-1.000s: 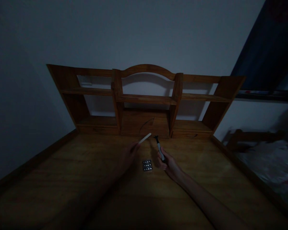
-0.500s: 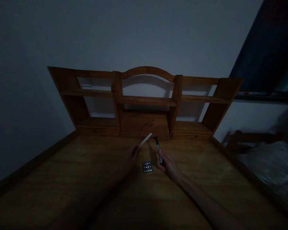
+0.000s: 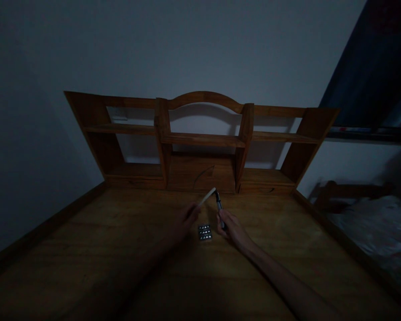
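In the head view, my left hand [image 3: 189, 216] is closed around a slim off-white stick [image 3: 207, 196] with a rounded tip, which slants up to the right. My right hand [image 3: 230, 225] grips a slender grey-and-black tool [image 3: 219, 205] with a narrow dark head; its exact kind is too dim to tell. The stick's tip meets or nearly meets the tool's dark head. Below and between both hands, a small dark block [image 3: 205, 232] with rows of shiny pieces lies on the wooden desk [image 3: 254, 276].
A wooden shelf unit [image 3: 203, 141] stands along the desk's back, against a pale wall [image 3: 200, 53]. The desk has raised side edges. To the right are a dark curtain [image 3: 364, 67] and a pale, crumpled heap [image 3: 377, 227]. The room is dim.
The off-white stick has moved right, and its tip has come from a small distance away to the tool's head. The tool's head appears turned. The small block stays where it was.
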Motion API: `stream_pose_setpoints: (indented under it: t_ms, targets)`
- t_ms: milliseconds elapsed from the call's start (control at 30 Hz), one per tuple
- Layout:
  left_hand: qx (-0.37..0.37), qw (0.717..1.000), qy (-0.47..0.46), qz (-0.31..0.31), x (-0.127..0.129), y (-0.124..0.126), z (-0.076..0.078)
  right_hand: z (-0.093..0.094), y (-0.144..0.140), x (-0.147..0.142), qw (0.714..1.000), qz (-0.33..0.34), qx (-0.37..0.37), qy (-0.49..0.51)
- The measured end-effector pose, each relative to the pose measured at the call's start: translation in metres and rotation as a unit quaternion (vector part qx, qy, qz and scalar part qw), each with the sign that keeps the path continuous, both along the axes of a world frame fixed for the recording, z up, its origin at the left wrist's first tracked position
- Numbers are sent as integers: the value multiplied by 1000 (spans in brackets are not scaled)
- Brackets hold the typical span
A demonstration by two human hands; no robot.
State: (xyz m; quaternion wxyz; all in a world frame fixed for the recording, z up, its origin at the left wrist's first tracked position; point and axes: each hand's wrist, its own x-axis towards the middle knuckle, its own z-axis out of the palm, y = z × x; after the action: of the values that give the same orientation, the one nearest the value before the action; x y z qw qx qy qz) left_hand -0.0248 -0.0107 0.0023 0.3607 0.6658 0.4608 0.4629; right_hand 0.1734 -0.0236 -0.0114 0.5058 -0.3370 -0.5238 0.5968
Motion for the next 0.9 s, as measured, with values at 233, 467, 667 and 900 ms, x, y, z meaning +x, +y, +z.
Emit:
stream_pose_setpoints:
  t_ms: [233, 467, 667, 900]
  targets:
    - [-3, 999, -33, 16, 1, 5, -2, 4, -2, 2, 999, -15, 36, -8]
    - [17, 999, -32, 1, 3, 4, -1, -4, 0, 0, 999, 5, 39, -16]
    - [-5, 996, -85, -6, 1, 4, -2, 1, -2, 3, 999, 7, 41, -34]
    - [-6, 998, -58, -7, 1, 0, 3, 4, -2, 4, 997, 0, 55, -47]
